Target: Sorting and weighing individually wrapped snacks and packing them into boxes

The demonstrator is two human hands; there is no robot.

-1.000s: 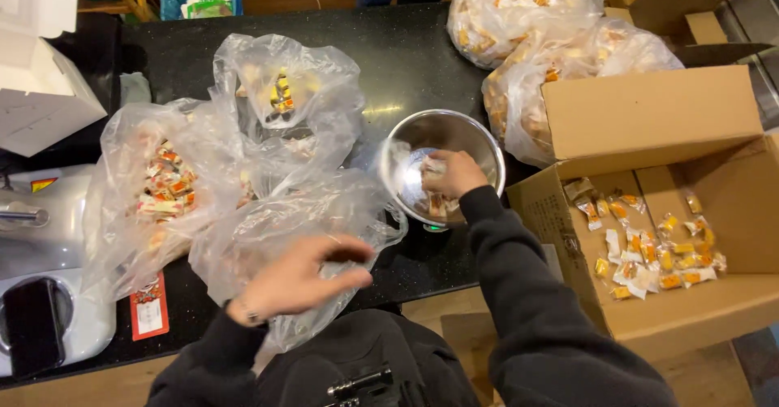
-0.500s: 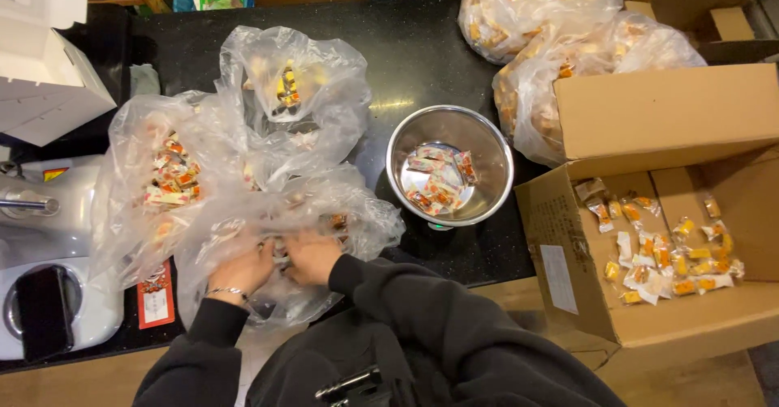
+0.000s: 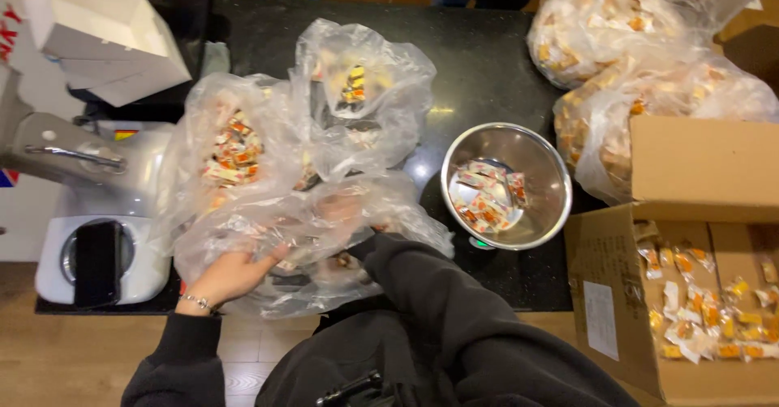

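Note:
A clear plastic bag [image 3: 284, 245] lies crumpled at the near edge of the black counter [image 3: 479, 66]. My left hand [image 3: 231, 273] grips its near left rim. My right hand [image 3: 341, 212] is inside the bag, seen blurred through the plastic; whether it holds anything there I cannot tell. A steel bowl [image 3: 519, 143] with several orange-and-white wrapped candies [image 3: 487, 200] stands just right of the bag. Two more clear bags sit behind: a left one [image 3: 231, 147] with wrapped candies and a farther one [image 3: 357, 82] with a few.
An open cardboard box [image 3: 690, 236] with wrapped candies sits at the right. Two big full bags [image 3: 641, 58] lie at the back right. A white machine [image 3: 97, 212] stands at the left, a white carton [image 3: 105, 42] above it.
My right hand left the steel bowl, came to the near bag and now reaches inside it. My left hand shifted to the bag's left rim.

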